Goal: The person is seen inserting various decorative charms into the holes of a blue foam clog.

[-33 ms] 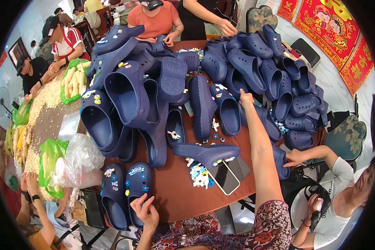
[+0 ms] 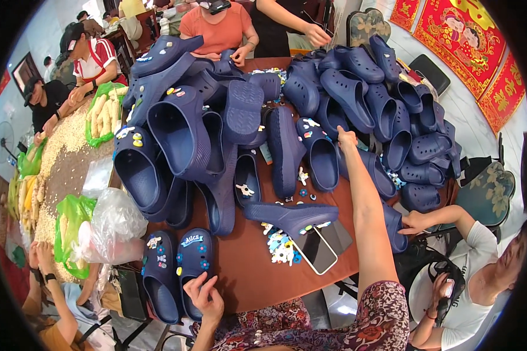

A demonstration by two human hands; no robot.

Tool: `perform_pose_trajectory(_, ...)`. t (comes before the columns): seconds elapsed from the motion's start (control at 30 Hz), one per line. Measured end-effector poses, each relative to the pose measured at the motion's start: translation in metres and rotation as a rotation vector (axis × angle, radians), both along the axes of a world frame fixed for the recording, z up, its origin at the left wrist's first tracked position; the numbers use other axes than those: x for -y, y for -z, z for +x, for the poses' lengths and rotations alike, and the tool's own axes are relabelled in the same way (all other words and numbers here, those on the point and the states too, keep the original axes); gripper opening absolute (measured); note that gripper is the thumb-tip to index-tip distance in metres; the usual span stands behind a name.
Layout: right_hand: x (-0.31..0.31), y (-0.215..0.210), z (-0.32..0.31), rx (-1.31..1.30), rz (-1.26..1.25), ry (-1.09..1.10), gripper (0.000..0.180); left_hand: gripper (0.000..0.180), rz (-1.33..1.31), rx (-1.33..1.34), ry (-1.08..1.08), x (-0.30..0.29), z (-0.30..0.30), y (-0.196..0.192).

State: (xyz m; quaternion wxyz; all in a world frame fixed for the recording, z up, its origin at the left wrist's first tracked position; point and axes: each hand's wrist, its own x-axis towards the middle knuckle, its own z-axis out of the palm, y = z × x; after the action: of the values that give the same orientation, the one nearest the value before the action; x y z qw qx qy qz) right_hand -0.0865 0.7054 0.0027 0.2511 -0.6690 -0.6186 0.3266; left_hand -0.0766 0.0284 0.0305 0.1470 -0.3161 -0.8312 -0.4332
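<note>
My right hand (image 2: 346, 138) stretches across the brown table to the pile of clogs. Its fingers pinch the heel rim of a navy clog (image 2: 332, 114); the fingertips are partly hidden. My left hand (image 2: 205, 297) is near the table's front edge, loosely bent with fingers apart and nothing in it. It is beside a navy clog (image 2: 195, 254) decorated with blue flower charms and a name charm. A matching decorated clog (image 2: 160, 275) stands to its left. Another decorated clog (image 2: 322, 157) lies just below my right hand.
A clog on its side (image 2: 290, 217) lies by loose charms (image 2: 282, 248) and a phone (image 2: 315, 251). Clogs are heaped at left and right. A co-worker's hand (image 2: 416, 222) touches a clog at the right edge. Plastic bags (image 2: 118, 225) sit at left.
The far co-worker's hand has lifted slightly away from the clogs at the back. My two hands have stayed nearly in place.
</note>
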Motion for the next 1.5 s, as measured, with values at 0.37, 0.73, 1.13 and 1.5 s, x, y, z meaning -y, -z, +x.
perform_pose_trajectory(0.37,0.047,-0.054,-0.034,-0.774,-0.212,0.200,0.053,0.048,-0.064,-0.039,0.216,-0.081,0.003,-0.051)
perform_pose_trajectory(0.73,0.158,-0.173,-0.026,-1.016,-0.158,0.037,0.055,0.086,-0.312,-0.168,0.585,-0.224,-0.027,-0.036)
perform_pose_trajectory(1.13,0.338,-0.220,0.036,-1.421,0.135,-0.373,0.060,0.054,-0.443,-0.189,0.531,-0.230,-0.078,-0.039)
perform_pose_trajectory(1.5,0.503,-0.160,0.115,-1.409,0.113,-0.284,0.049,0.036,0.357,0.986,0.288,-0.321,-0.144,-0.033)
